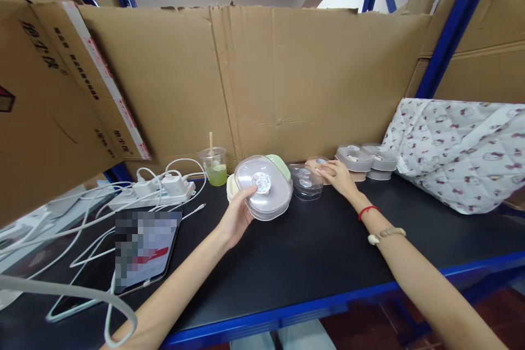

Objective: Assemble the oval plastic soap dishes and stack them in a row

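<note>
My left hand (pixel 241 212) grips a stack of clear plastic lids (pixel 268 202), thumb on top beside a round label. Behind that stack show a pale green container (pixel 280 165) and a cream one (pixel 232 188), both partly covered. My right hand (pixel 338 176) reaches to the back of the table, its fingers on a peach container (pixel 315 162); whether it grips the container I cannot tell. Between my hands lie several clear lids (pixel 305 183). Just right of my right hand stand a lidded peach container stack (pixel 355 159) and a lidded grey container stack (pixel 379 161).
A cup with green drink and a straw (pixel 217 169) stands at the back left. Near it are a white power strip (pixel 151 194), tangled white cables and a tablet (pixel 151 251). A white patterned quilted bag (pixel 459 153) sits at right. Cardboard (pixel 311 82) walls the back.
</note>
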`<state>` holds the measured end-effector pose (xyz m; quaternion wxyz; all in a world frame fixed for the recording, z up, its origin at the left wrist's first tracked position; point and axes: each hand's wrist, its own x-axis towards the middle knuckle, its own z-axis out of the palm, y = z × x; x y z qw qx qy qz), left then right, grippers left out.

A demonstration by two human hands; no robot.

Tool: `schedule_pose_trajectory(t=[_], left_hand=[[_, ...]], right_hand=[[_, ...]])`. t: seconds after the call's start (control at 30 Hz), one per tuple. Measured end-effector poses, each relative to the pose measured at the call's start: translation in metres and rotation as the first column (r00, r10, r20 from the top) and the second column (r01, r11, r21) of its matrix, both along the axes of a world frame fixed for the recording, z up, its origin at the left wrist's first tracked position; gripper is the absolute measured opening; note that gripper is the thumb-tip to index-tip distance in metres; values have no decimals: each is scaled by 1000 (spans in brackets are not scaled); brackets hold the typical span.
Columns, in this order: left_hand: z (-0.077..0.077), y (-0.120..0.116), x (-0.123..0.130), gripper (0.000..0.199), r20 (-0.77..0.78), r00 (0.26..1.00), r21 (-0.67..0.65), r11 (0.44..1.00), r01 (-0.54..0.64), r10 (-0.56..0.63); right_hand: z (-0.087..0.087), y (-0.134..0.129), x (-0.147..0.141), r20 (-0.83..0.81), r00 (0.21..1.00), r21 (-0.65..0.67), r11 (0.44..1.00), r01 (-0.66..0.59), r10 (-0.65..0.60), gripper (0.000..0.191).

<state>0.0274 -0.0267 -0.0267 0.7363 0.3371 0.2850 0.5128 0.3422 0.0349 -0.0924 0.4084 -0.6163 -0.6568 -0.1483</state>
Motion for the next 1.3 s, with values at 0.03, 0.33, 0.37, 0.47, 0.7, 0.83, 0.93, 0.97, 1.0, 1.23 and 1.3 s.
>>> schedule_pose_trajectory(t=[0.03, 0.33, 0.37, 0.47, 0.7, 0.83, 0.93, 0.97, 1.0, 1.23, 1.3], left_hand=[[0, 0, 0, 20, 0, 1000, 3, 1000, 2, -2], [-2, -1, 0, 27, -55, 998, 30, 999, 16, -15], [-2, -1, 0, 27, -57, 998, 29, 999, 14, -12], [-1, -1, 1, 24, -50, 999, 20, 1000, 15, -14], [-1, 0, 1, 24, -53, 999, 11, 1000, 9, -9], [1, -1, 2, 27, -65, 998, 14, 1000, 8, -7], [1, -1, 2, 27, -64, 998, 23, 1000, 11, -9], [1, -2, 1, 27, -66, 998, 27, 1000, 14, -12], [1, -2, 1, 26, -71, 997, 30, 999, 19, -16], [-1, -1, 0, 27, -76, 997, 26, 1000, 17, -15], [-1, -1, 1, 27, -68, 997, 31, 999, 24, -21]], right_hand=[[-2, 2, 1, 4, 1000, 2, 1000, -11, 11, 32], [-5, 5, 3, 34, 998, -54, 998, -42, 43, 32], [-4, 4, 3, 32, 999, -64, 997, -31, 34, 31], [0, 2, 4, 25, 1000, -94, 996, 13, -10, 29], [1, -4, 0, 8, 991, -120, 984, 134, -134, 37], [-3, -3, -7, 7, 987, -139, 977, 159, -160, 46], [-3, -3, -9, 5, 982, -150, 971, 185, -187, 41], [-3, -3, -8, 1, 980, -148, 969, 199, -201, 40], [-3, -4, -8, -4, 977, -143, 967, 212, -215, 40], [-6, -5, -3, -36, 982, -67, 981, 184, -187, 37], [-4, -6, -1, -51, 987, -35, 988, 151, -152, 36]])
